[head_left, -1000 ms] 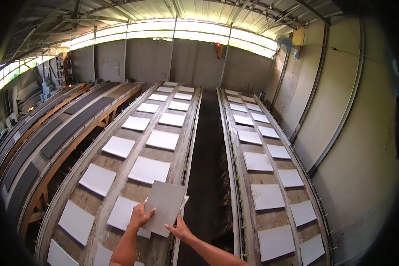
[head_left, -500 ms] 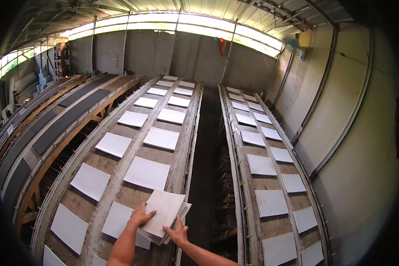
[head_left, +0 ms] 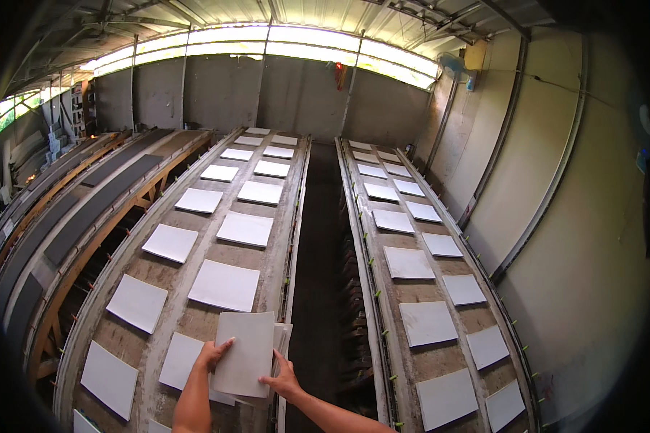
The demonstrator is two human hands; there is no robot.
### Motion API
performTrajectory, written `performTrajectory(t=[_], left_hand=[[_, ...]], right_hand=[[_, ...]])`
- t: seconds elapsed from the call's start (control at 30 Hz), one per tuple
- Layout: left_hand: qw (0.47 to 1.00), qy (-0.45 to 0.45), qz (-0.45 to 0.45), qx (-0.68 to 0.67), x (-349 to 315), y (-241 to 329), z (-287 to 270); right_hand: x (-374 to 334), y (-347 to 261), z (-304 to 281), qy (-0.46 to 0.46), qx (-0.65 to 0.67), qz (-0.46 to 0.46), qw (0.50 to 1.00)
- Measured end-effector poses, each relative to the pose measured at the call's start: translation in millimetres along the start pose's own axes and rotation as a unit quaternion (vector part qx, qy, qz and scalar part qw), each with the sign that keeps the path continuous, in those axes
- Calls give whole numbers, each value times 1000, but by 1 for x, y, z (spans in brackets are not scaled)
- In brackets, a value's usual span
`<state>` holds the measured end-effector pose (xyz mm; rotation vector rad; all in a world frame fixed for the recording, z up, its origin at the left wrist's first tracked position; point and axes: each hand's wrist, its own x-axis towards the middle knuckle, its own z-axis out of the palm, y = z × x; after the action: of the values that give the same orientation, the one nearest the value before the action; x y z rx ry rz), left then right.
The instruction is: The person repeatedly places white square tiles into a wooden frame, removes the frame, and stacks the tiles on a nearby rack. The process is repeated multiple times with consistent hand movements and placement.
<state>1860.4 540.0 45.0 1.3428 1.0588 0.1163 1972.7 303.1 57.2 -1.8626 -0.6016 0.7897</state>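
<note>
Low in the view, my left hand (head_left: pixel 214 354) grips the left edge of a stack of off-white rectangular sheets (head_left: pixel 245 352), its thumb lying on top. On the opposite side my right hand (head_left: pixel 284 379) is closed round the lower right edge, thumb also on the top sheet. Some lower sheets poke out on the right. The stack is held above a long table (head_left: pixel 267 252), where white rectangular pieces, such as this one (head_left: pixel 224 283), lie in two columns. Another white piece (head_left: pixel 177 361) lies partly behind my left forearm.
A dark aisle (head_left: pixel 318 274) separates this table from a second long table (head_left: pixel 404 289), also carrying two columns of white pieces. Small green pegs line the table edges. To the left stand wooden-framed tables with dark panels (head_left: pixel 101 206). A wall fan (head_left: pixel 451 65) hangs at the far right.
The held stack has turned from slanted to nearly straight, and its lower sheets fan out less. Both hands have kept hold of it. The whole view has shifted slightly.
</note>
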Motion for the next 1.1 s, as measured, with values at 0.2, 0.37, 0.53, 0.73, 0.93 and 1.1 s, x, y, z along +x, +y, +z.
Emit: performTrajectory(t=[0.2, 0.37, 0.53, 0.73, 0.93, 1.1], left_hand=[[992, 14, 109, -65, -47, -2, 20], [981, -65, 134, -126, -111, 12, 49], [936, -220, 106, -254, -161, -22, 116], [939, -260, 87, -207, -293, -39, 247], [770, -575, 73, -266, -427, -52, 340], [769, -627, 27, -119, -486, -112, 416]], right_hand=[[-33, -4, -35, -26, -3, -107, 994], [-81, -9, -83, 1, 53, -237, 970], [-179, -9, -154, -11, 81, -122, 989], [-322, 42, -205, 209, -116, -95, 966], [-508, 70, -263, 252, 126, -125, 951], [-642, 131, -255, 435, 22, -78, 897]])
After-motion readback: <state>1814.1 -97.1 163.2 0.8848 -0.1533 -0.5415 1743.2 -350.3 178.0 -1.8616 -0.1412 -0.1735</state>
